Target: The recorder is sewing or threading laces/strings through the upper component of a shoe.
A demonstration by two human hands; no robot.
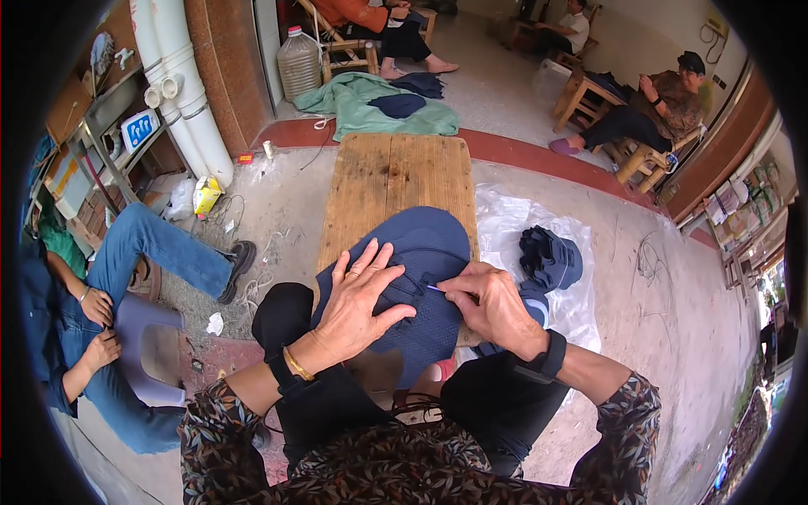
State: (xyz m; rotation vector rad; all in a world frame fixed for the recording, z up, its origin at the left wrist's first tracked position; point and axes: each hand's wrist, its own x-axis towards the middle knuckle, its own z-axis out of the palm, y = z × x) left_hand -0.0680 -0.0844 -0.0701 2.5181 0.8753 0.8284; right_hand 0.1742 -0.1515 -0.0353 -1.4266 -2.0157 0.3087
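Fingers [383, 269] of the left hand [358, 307] lie spread and flat on a navy sun hat [421, 252], pinning its mesh crown to the wooden surface [391, 172], while the right hand [492, 307] pinches a small pale-tipped tool [433, 288], seemingly a needle, just beside them. Stitching or trimming at the crown seam appears to be the step in hand; the next move likely calls for a short, steady pull toward the right fingers, with the left keeping the fabric taut. Beyond the fingertips the surface runs bare to its far edge. Right of the fingers, finished hats [549, 257] sit piled on a plastic sheet [513, 219]; left, a seated person's legs [160, 248] crowd the floor.
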